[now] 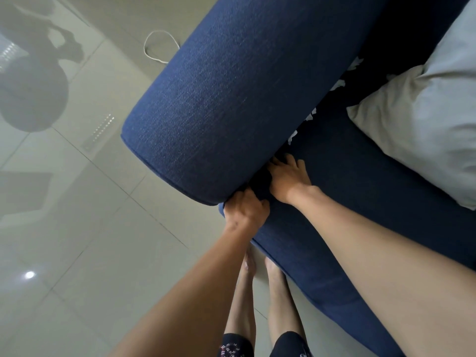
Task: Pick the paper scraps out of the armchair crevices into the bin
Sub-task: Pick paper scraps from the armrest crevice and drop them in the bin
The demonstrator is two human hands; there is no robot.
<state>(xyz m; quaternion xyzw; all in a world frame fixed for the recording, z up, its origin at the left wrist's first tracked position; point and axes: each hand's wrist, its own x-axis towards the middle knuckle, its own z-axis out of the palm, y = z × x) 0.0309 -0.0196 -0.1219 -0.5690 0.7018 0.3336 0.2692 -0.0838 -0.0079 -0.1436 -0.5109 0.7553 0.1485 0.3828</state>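
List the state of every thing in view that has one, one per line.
paper scraps: wedged along the crevice, not yet picked out
armchair crevice: spread open at its front end
left hand: fingers curled at the crevice's front corner
right hand: flat on the seat cushion, fingertips at the gap
pillow: lying on the seat
white cable: looped on the floor

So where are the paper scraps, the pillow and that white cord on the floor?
paper scraps [337, 85], head view, on a white shred in the crevice.
pillow [412, 130], head view, mid fabric.
white cord [148, 51], head view, loop's left side.
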